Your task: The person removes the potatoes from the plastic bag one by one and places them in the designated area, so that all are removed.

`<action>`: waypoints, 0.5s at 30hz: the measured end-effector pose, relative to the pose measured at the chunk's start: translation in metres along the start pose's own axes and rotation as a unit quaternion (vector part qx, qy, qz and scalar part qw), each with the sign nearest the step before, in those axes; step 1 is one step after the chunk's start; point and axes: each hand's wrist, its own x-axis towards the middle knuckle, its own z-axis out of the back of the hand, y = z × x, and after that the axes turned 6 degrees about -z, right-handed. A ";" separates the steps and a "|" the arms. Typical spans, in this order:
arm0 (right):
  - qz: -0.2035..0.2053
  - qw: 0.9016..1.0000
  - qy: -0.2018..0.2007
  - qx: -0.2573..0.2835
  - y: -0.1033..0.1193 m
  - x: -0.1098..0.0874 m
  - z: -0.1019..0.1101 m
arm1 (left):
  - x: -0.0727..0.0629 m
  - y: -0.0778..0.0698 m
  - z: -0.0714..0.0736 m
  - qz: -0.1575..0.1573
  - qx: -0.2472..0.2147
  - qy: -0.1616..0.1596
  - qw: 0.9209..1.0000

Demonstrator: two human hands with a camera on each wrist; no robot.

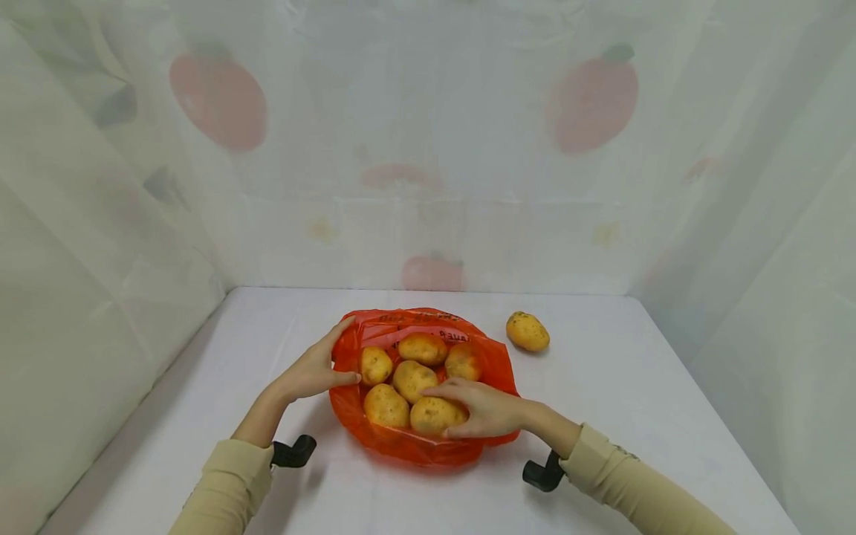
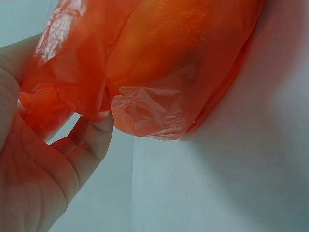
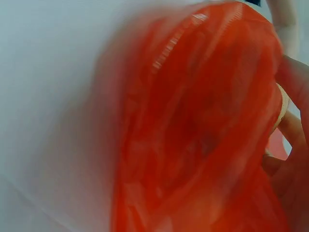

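Note:
A red plastic bag [image 1: 428, 451] with dark lettering lies wide-mouthed on the white table, several yellow potatoes [image 1: 386, 406] inside it. My left hand [image 1: 317, 370] holds the bag's left rim, thumb on the inner side and fingers behind the film; the left wrist view shows the thin red film [image 2: 63, 63] between them. Over the front right of the bag, my right hand [image 1: 491, 409] reaches in and grips a potato [image 1: 431, 417] between thumb and fingers. In the right wrist view the bag's side [image 3: 203, 111] hides most of that potato.
One loose potato [image 1: 527, 331] rests on the table [image 1: 602, 416] beyond the bag's right side. Pale sheeting with printed fruit [image 1: 591, 104] closes off the back and both sides. A black wrist mount [image 1: 294, 451] projects from each sleeve.

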 end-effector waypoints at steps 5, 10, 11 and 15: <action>-0.019 0.999 -0.026 0.031 0.001 -0.005 0.013 | 0.000 0.001 0.000 -0.002 -0.002 0.001 1.000; -0.025 0.997 -0.049 0.048 0.000 -0.009 0.022 | 0.001 0.003 0.000 -0.003 -0.005 0.002 1.000; -0.026 0.997 -0.051 0.049 -0.001 -0.010 0.023 | 0.001 0.003 0.000 -0.003 -0.005 0.002 1.000; -0.028 0.996 -0.059 0.053 -0.003 -0.013 0.025 | 0.001 0.004 -0.001 -0.004 -0.005 0.002 1.000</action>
